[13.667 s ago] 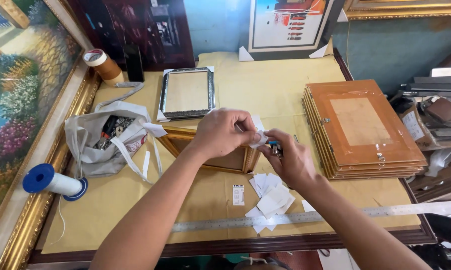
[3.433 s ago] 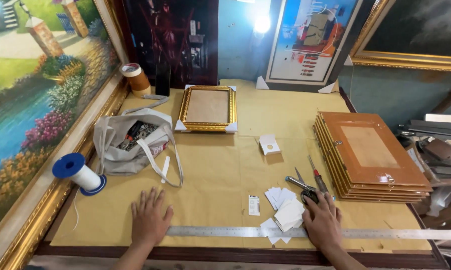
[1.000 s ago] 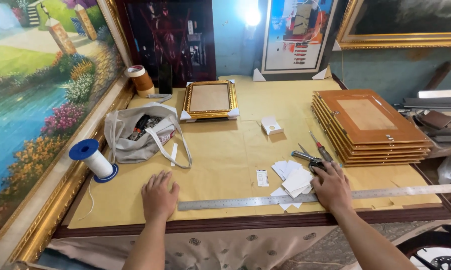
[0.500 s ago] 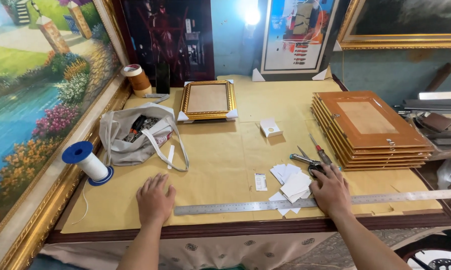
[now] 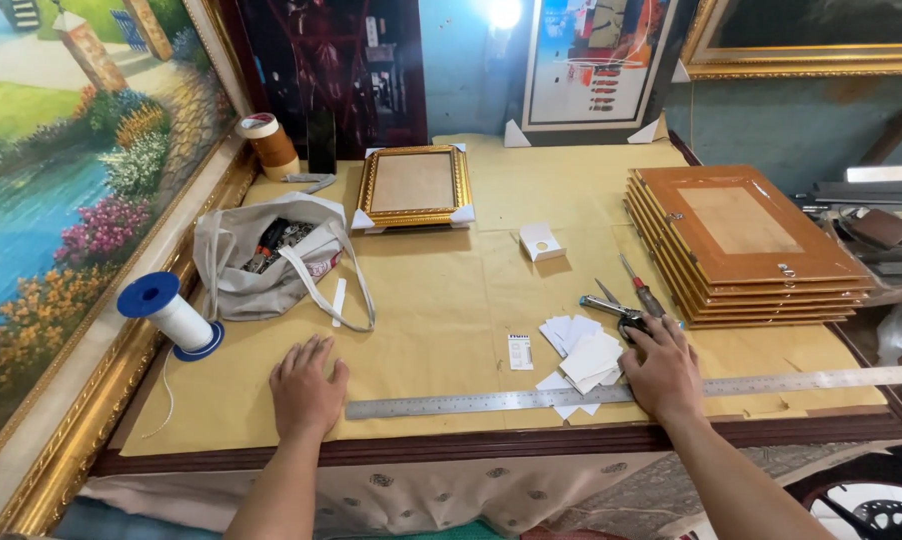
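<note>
Left hand [image 5: 306,385]: I am pressing it flat on the paper-covered table [image 5: 451,310], grip open, holding nothing.
Right hand [image 5: 663,370]: I am resting it on the steel ruler [image 5: 531,400], fingertips touching the pliers [image 5: 621,312]; grip loose, closed on nothing.
Steel ruler: one, long, silvery, lying along the table's near edge.
White paper corners [image 5: 583,355]: a small pile, count unclear, just beside my right hand.
Gold frame [image 5: 413,186]: one.
Backing boards [image 5: 746,240]: one stack, right side.
Blue spool [image 5: 171,315]: one.
</note>
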